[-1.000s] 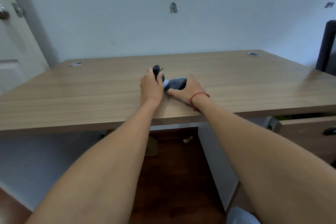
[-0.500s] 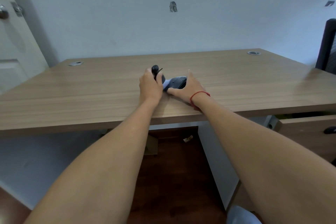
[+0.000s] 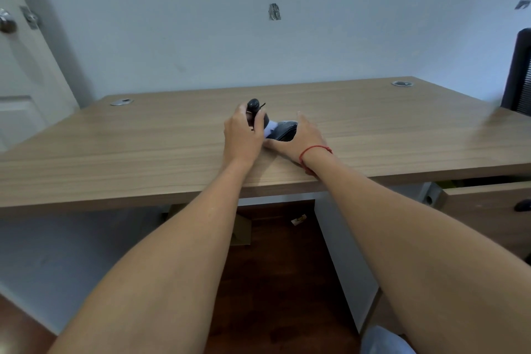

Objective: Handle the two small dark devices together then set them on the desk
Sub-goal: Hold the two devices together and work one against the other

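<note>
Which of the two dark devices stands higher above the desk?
The rounded device in the left hand; the flatter device under the right hand lies low.

upright device (image 3: 254, 108): small, black, rounded top, standing near mid-surface | flat device (image 3: 285, 131): dark, low, pale end, just right, touching

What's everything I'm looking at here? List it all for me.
Desk: one, light wood, across the middle.
Rounded device: one, black, gripped upright in the left hand.
Flat device: one, dark grey, low on the desk under the right hand.
Pale piece: one, light blue, between the two devices.
Cable grommets: two, silver, desk's far corners.
Door: one, white, far left.
Chair: one, black, far right.
Bracelet: one, red, right wrist.
Left hand: closed on the rounded device.
Right hand: cupping the flat device.
</note>
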Motion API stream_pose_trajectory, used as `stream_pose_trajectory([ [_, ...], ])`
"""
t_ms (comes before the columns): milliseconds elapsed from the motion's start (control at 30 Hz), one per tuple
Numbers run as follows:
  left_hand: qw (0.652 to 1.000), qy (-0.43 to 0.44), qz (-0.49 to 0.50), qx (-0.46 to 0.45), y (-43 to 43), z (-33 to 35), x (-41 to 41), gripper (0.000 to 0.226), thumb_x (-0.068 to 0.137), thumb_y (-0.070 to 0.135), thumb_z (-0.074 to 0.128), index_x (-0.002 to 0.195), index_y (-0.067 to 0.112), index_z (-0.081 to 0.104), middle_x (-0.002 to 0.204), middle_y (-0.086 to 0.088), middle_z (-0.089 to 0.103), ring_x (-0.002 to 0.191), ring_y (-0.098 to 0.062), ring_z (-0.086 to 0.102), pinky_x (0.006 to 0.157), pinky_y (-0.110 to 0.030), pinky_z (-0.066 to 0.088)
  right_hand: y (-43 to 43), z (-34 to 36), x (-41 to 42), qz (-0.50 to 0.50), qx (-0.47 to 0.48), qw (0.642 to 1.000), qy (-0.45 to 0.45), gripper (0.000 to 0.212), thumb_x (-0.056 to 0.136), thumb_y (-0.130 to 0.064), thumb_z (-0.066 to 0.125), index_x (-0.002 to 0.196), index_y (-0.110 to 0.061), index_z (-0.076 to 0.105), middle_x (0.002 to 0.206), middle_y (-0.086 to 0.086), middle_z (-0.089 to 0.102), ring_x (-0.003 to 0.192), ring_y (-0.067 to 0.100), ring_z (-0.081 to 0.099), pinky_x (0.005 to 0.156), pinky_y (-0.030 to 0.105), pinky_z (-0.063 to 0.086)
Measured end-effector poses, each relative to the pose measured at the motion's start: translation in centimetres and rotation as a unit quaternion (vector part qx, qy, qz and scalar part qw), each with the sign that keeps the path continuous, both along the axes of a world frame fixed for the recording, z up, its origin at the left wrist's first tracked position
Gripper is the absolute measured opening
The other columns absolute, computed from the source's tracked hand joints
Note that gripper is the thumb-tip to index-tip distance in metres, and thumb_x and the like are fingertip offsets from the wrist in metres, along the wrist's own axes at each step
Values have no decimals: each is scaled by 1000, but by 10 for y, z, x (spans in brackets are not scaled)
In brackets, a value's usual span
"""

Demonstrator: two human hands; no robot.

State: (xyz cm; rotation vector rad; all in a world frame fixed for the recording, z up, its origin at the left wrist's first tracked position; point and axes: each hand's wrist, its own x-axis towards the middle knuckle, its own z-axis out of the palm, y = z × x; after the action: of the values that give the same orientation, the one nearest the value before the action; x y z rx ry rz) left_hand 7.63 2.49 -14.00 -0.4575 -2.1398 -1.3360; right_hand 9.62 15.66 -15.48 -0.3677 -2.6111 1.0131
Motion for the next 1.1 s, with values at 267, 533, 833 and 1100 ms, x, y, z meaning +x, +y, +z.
stream_pose_trajectory([
  [267,999,-26,46,13,-1,-3,-9,25,93,27,53,96,3,57,92,-14,69,88,-29,63,72,-33,47,8,-2,-1,40,-12,999,6,95,61,-52,77,140,-13,41,141,6,48,127,25,49,89,29,39],
  [533,995,-53,77,23,-4,-5,-10,22,92,25,54,96,3,57,92,-13,69,92,-31,62,74,-29,42,6,-2,-3,9,57,998,23,74,72,-55,75,127,-11,52,132,10,53,121,28,52,102,39,45],
  [833,993,-62,100,21,-3,-5,-14,24,93,24,53,102,2,56,99,-16,68,96,-32,61,74,-29,40,5,0,-2,17,42,999,18,65,73,-56,73,118,-11,59,120,9,60,108,26,58,92,38,50],
  [1100,998,-16,52,5,1,-2,-8,23,90,25,57,94,2,59,91,-15,69,89,-32,63,75,-32,47,6,0,0,20,-5,1000,23,66,70,-52,78,121,-15,60,116,5,67,105,23,62,92,35,51],
])
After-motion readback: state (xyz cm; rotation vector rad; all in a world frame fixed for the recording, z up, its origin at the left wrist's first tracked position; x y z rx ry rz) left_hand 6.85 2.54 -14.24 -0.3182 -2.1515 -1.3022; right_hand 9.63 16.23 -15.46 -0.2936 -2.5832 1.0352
